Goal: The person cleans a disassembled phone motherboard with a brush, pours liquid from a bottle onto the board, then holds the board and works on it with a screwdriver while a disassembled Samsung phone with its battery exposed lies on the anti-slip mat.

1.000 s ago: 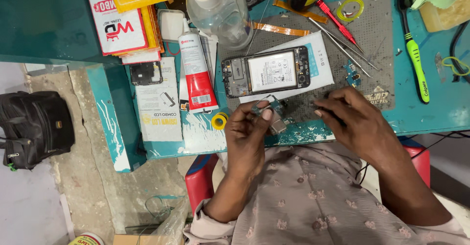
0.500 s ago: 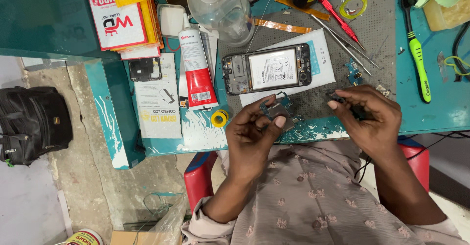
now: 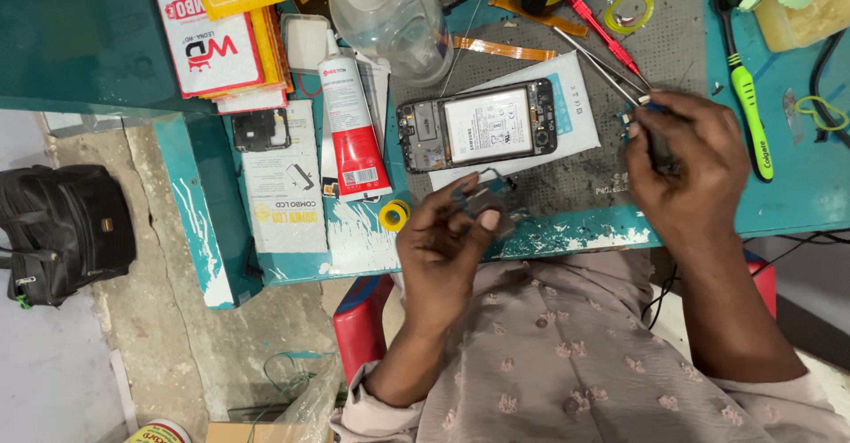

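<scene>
An opened phone with its battery showing lies on a white card on the grey work mat. My left hand holds a small grey phone part with a thin cable at the bench's near edge, just below the phone. My right hand is closed around a small dark tool, to the right of the phone, near the metal tweezers. Its tip is hidden by my fingers.
A red-and-white glue tube, a yellow tape roll, a clear plastic bottle, stacked boxes, a red screwdriver and a green toothbrush lie on the teal bench. A black bag sits on the floor at left.
My right hand has moved right and away from my left hand, up toward the tweezers. My left hand stays at the bench edge with the grey part.
</scene>
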